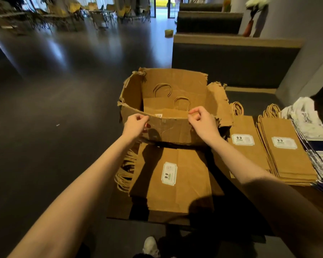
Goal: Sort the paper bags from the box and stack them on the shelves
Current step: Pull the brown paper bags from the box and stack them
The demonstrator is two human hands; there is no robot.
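— So, where are you in the sort?

— You're at the torn cardboard box [168,108], which stands on the surface [250,94]. Your left hand [135,123] and right hand [201,121] each pinch its near wall. A few paper bags [166,105] lie flat inside, handles up.

— And the sorted ones?

— One stack [175,179] lies just in front of the box, two narrower stacks [265,146] to its right.

— Next?

— Probably tilt or pull the box closer, then let go of the rim and reach in for the top bag.
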